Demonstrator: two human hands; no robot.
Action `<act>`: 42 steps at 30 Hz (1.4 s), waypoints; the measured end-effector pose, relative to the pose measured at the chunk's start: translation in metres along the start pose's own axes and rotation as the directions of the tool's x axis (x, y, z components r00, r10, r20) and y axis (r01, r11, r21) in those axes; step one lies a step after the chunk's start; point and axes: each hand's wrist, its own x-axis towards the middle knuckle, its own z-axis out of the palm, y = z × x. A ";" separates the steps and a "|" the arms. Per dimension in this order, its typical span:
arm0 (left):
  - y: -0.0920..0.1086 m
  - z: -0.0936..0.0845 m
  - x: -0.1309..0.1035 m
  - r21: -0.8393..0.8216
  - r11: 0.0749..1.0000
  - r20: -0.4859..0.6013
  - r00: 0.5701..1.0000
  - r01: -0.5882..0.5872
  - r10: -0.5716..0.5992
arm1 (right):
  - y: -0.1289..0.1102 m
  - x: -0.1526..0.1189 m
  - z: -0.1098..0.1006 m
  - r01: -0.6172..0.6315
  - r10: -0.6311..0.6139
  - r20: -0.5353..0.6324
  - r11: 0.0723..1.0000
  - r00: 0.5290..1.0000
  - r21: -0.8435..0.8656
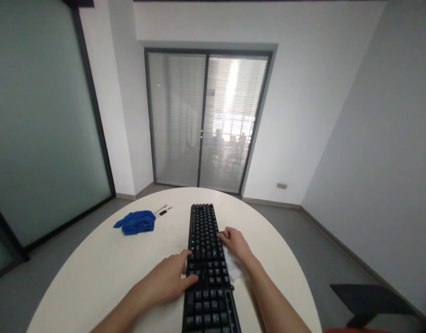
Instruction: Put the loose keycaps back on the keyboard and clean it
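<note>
A black computer keyboard (201, 236) lies lengthwise away from me on the round table, its number pad end closest to me. My left hand (167, 279) grips its left long edge, the thumb on top of the keys and the other fingers along the side. At the opposite edge is my right hand (236, 243), its fingers curled and its thumb on the rim of the keyboard. The undersides of the right fingers are hidden. Beside the keyboard, partly under my right wrist, is a crumpled white tissue or cloth (232, 264).
On the left of the white round table (136, 268) sits a bunched blue cloth (138, 222). Thin swab-like sticks and a small black-handled tool (163, 212) lie next to it. A dark chair part (370, 298) stands at the lower right, off the table.
</note>
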 end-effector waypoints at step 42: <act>-0.052 0.035 0.049 0.241 0.929 -0.298 0.890 -0.281 0.346 | -0.075 -0.042 -0.050 0.208 -0.141 0.242 0.937 0.960 -0.281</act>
